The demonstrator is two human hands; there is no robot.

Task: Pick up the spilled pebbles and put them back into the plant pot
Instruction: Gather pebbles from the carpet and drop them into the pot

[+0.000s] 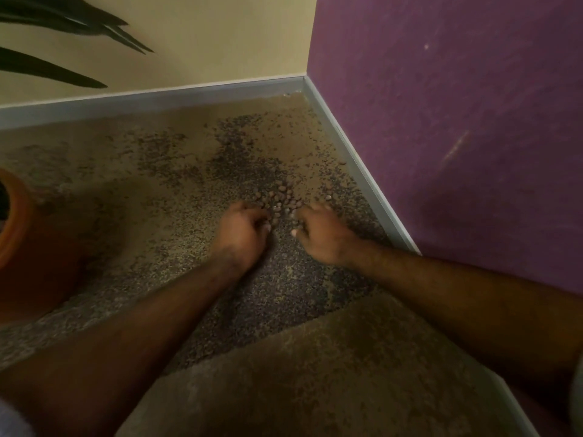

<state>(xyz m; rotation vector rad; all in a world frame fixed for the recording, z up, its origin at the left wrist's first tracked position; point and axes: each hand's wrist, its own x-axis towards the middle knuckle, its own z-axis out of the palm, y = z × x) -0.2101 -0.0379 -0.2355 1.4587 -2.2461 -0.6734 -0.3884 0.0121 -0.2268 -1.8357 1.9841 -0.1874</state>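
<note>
A small heap of brown pebbles (279,200) lies on the speckled floor near the room's corner. My left hand (241,230) rests on the floor at the heap's left side, fingers curled inward against the pebbles. My right hand (318,233) sits at the heap's right side, fingers bent and touching the pebbles. The two hands cup the heap from both sides. Whether either hand holds pebbles is hidden by the curled fingers. The orange plant pot (19,234) stands at the far left edge, only partly in view.
Grey skirting board (356,159) runs along the purple wall (457,121) on the right and the cream wall (205,42) behind. Dark plant leaves (63,26) hang at the top left. A lighter strip of carpet (347,373) lies in the foreground.
</note>
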